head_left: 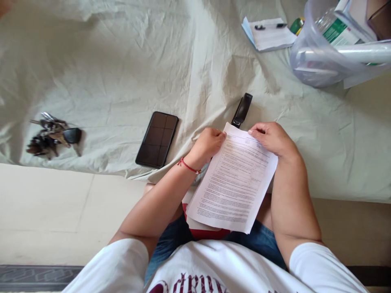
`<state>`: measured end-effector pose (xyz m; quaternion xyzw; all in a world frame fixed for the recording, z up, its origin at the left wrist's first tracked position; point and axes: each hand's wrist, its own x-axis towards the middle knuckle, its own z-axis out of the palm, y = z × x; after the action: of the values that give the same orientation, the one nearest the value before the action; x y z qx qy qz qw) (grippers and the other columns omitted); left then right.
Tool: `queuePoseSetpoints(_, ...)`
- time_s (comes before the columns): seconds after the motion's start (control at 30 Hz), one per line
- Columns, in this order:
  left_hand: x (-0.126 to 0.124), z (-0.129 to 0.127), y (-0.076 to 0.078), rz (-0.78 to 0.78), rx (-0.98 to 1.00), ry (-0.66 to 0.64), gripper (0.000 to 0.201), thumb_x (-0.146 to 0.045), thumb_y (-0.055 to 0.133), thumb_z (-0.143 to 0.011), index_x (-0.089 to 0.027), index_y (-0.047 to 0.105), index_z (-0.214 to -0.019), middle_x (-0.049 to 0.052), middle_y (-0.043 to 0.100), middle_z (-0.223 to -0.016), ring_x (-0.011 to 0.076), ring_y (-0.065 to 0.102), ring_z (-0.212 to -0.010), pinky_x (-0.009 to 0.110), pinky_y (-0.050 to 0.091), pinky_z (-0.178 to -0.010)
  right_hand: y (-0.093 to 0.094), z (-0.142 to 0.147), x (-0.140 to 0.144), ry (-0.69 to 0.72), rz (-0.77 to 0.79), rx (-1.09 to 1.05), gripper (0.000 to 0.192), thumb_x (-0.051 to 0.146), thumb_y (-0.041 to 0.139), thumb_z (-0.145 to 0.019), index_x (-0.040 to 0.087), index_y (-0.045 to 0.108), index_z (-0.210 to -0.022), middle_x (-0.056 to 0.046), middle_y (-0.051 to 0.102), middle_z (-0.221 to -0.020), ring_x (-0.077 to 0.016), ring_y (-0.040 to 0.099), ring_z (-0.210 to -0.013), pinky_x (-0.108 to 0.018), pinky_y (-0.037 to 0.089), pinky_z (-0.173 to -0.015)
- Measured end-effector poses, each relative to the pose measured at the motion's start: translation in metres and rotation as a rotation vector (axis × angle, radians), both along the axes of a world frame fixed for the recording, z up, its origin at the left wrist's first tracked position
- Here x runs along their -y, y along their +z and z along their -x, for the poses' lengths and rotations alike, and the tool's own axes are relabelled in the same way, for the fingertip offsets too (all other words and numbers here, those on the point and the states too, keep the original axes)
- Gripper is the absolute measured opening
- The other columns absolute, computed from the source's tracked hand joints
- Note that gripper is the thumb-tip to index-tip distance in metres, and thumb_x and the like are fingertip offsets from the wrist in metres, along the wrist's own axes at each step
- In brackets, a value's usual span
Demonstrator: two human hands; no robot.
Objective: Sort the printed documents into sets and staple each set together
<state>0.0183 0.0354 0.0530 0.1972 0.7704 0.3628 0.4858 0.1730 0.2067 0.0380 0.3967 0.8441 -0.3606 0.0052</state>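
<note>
A stack of printed paper sheets (232,183) is held over my lap, with its far end over the cloth edge. My left hand (210,142) grips its far left corner, fingers closed on the edge. At the far right corner my right hand (270,137) pinches the sheets between thumb and fingers. Just beyond the far edge of the paper lies a black stapler (243,108), its near end close to or partly under the sheets; I cannot tell which.
A black smartphone (157,139) lies left of the paper, and a bunch of keys (55,136) farther left. At the back right, a notepad (271,38) with a pen stands beside a translucent basket (317,73) holding papers and a bottle. A wrinkled pale cloth (122,61) covers the surface.
</note>
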Motion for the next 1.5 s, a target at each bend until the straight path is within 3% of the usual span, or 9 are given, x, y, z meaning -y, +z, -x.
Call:
queuePoseSetpoints(0.2, -0.011, 0.007, -0.013, -0.119, -0.305, -0.081, 0.055, -0.009, 0.058, -0.098, -0.023, 0.020, -0.061, -0.003, 0.020, -0.065, 0.0140, 0.018, -0.062, 0.037, 0.017, -0.062, -0.003, 0.005, -0.007, -0.093, -0.004, -0.002, 0.014, 0.027, 0.067, -0.088, 0.020, 0.074, -0.078, 0.000, 0.070, -0.073, -0.0157, 0.059, -0.070, -0.033, 0.045, -0.073)
queuePoseSetpoints(0.4, -0.023, 0.008, -0.021, -0.078, -0.442, -0.122, 0.052, -0.008, 0.058, -0.095, -0.026, 0.024, -0.059, -0.003, 0.025, -0.061, 0.0164, 0.022, -0.062, 0.038, 0.021, -0.064, -0.008, 0.008, -0.010, -0.111, -0.107, 0.043, 0.012, 0.024, 0.068, -0.090, 0.020, 0.078, -0.085, -0.004, 0.077, -0.082, -0.0210, 0.068, -0.079, -0.037, 0.053, -0.080)
queuePoseSetpoints(0.53, -0.025, 0.008, -0.024, -0.072, -0.431, -0.108, 0.049, -0.009, 0.057, -0.095, -0.026, 0.026, -0.060, -0.003, 0.026, -0.061, 0.0160, 0.026, -0.061, 0.037, 0.023, -0.062, -0.011, 0.017, -0.004, -0.081, -0.412, -0.115, 0.032, 0.020, 0.063, -0.094, 0.022, 0.081, -0.120, -0.010, 0.082, -0.121, -0.0304, 0.072, -0.118, -0.048, 0.056, -0.110)
queuePoseSetpoints(0.63, -0.024, 0.008, -0.027, -0.081, -0.464, -0.127, 0.045, -0.013, 0.057, -0.095, -0.025, 0.031, -0.060, -0.001, 0.033, -0.061, 0.0171, 0.032, -0.063, 0.035, 0.028, -0.062, -0.013, 0.023, 0.002, 0.121, -0.537, -0.205, 0.058, 0.012, 0.052, -0.096, 0.024, 0.067, -0.150, -0.008, 0.067, -0.159, -0.0280, 0.058, -0.151, -0.050, 0.044, -0.131)
queuePoseSetpoints(0.7, -0.023, 0.008, -0.027, -0.061, -0.500, -0.158, 0.038, -0.015, 0.056, -0.096, -0.024, 0.045, -0.061, 0.002, 0.047, -0.064, 0.0197, 0.044, -0.068, 0.035, 0.035, -0.065, -0.013, 0.025, 0.007, 0.229, -0.534, -0.170, 0.065, 0.008, 0.046, -0.096, 0.022, 0.061, -0.158, -0.008, 0.057, -0.169, -0.0254, 0.050, -0.161, -0.050, 0.038, -0.136)
queuePoseSetpoints(0.8, -0.024, 0.008, -0.025, -0.012, -0.528, -0.222, 0.028, -0.017, 0.053, -0.099, -0.019, 0.070, -0.076, 0.009, 0.065, -0.076, 0.0254, 0.060, -0.079, 0.036, 0.043, -0.073, -0.012, 0.024, 0.016, 0.252, -0.552, -0.087, 0.067, 0.006, 0.041, -0.097, 0.020, 0.058, -0.161, -0.009, 0.053, -0.172, -0.0267, 0.043, -0.166, -0.056, 0.033, -0.138)
queuePoseSetpoints(0.9, -0.025, 0.008, -0.024, 0.009, -0.553, -0.276, 0.029, -0.018, 0.052, -0.101, -0.015, 0.078, -0.088, 0.011, 0.071, -0.082, 0.0264, 0.064, -0.083, 0.036, 0.045, -0.077, -0.010, 0.022, 0.025, 0.241, -0.588, -0.029, 0.067, 0.005, 0.039, -0.098, 0.021, 0.059, -0.160, -0.009, 0.055, -0.171, -0.0279, 0.041, -0.167, -0.062, 0.028, -0.138)
queuePoseSetpoints(1.27, -0.025, 0.008, -0.019, 0.002, -0.585, -0.301, 0.028, -0.016, 0.055, -0.102, -0.014, 0.076, -0.083, 0.005, 0.057, -0.070, 0.0223, 0.052, -0.073, 0.037, 0.039, -0.073, -0.015, 0.021, 0.039, 0.229, -0.625, -0.042, 0.070, 0.005, 0.037, -0.102, 0.027, 0.051, -0.167, -0.008, 0.056, -0.169, -0.0279, 0.045, -0.165, -0.072, 0.016, -0.139)
queuePoseSetpoints(1.5, -0.027, 0.009, -0.019, -0.002, -0.584, -0.306, 0.034, -0.015, 0.055, -0.101, -0.019, 0.063, -0.068, 0.002, 0.045, -0.064, 0.0201, 0.044, -0.068, 0.037, 0.034, -0.070, -0.022, 0.024, 0.049, 0.213, -0.626, -0.036, 0.066, 0.005, 0.030, -0.106, 0.021, 0.054, -0.165, -0.012, 0.052, -0.172, -0.0264, 0.044, -0.166, -0.067, 0.022, -0.140)
